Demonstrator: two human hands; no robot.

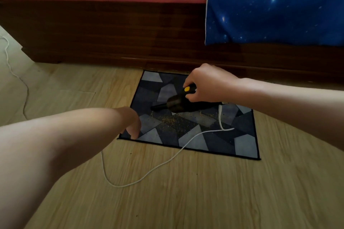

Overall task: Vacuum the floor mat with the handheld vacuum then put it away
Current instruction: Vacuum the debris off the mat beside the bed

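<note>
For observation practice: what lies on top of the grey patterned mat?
Tan crumbs, a white cord, a black handheld vacuum gripped by the right hand. The left hand covers part of the mat.

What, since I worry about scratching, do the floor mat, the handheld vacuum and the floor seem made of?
Floor mat: likely printed fabric, matte, with a bound black edge. Handheld vacuum: probably hard plastic, black with slight sheen. Floor: wood-look planks, laminate or vinyl perhaps; grain and seams show.

Vacuum [176, 105] on mat [243, 147], crumbs [170, 121] alongside
</note>
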